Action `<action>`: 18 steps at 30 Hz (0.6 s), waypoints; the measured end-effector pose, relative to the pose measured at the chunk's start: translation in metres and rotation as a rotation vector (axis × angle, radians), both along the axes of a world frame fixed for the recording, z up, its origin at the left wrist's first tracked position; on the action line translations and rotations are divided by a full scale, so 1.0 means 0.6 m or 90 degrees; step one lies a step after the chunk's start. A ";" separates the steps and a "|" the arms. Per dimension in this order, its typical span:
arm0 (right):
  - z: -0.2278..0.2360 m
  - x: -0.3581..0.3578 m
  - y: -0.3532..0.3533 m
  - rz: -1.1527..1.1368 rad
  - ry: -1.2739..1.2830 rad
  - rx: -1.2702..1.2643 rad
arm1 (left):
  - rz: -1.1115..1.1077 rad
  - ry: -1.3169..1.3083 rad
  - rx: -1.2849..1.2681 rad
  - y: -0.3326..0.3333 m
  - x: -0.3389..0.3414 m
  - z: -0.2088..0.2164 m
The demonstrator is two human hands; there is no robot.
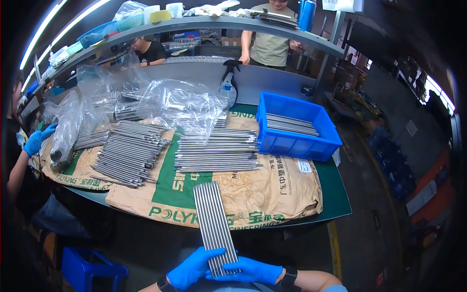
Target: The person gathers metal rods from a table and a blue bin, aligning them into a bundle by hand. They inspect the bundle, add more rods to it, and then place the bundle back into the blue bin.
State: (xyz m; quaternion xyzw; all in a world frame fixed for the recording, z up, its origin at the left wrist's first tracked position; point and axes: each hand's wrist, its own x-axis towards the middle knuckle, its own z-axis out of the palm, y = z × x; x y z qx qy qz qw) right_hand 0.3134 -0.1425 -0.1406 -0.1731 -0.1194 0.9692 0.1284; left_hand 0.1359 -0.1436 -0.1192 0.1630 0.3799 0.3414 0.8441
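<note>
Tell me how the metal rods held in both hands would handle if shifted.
The rods look stiff, running straight beyond the left hand and right hand. With shiny, seemingly round surfaces and no tie showing, they would probably slide or roll apart. Being apparently metal, the set is likely heavy for its size.

Out to the left of the left grip [194, 267], there's a blue stool [90, 267]! Far beyond stands a black-topped spray bottle [227, 90], a cluttered shelf [204, 22] running above, a person in a pale shirt [272, 49] behind; off right, a yellow floor line [334, 248].
</note>
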 end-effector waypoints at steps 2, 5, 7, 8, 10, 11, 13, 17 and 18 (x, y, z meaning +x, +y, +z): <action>0.018 -0.005 -0.001 0.022 -0.019 -0.010 | 0.027 0.008 -0.021 -0.016 -0.010 -0.013; 0.043 -0.002 0.008 0.070 -0.059 -0.012 | 0.020 -0.035 0.014 -0.011 -0.004 -0.026; 0.041 0.005 0.008 0.046 -0.052 0.012 | 0.032 -0.030 0.017 -0.011 0.003 -0.022; 0.042 0.002 0.011 0.040 -0.047 0.023 | 0.024 -0.032 0.018 -0.012 0.003 -0.022; 0.059 -0.004 0.012 0.051 -0.054 0.039 | 0.050 -0.029 0.015 -0.010 0.002 -0.023; 0.069 -0.006 0.005 0.032 -0.066 0.052 | 0.049 -0.029 0.019 -0.014 0.001 -0.023; 0.080 -0.007 -0.009 0.042 -0.077 0.063 | 0.040 -0.034 0.030 -0.022 0.000 -0.027; 0.075 -0.010 -0.005 0.042 -0.118 0.067 | -0.030 -0.095 0.063 -0.019 -0.011 -0.032; 0.074 -0.010 -0.003 0.038 -0.114 0.059 | -0.013 -0.093 0.067 -0.017 -0.016 -0.030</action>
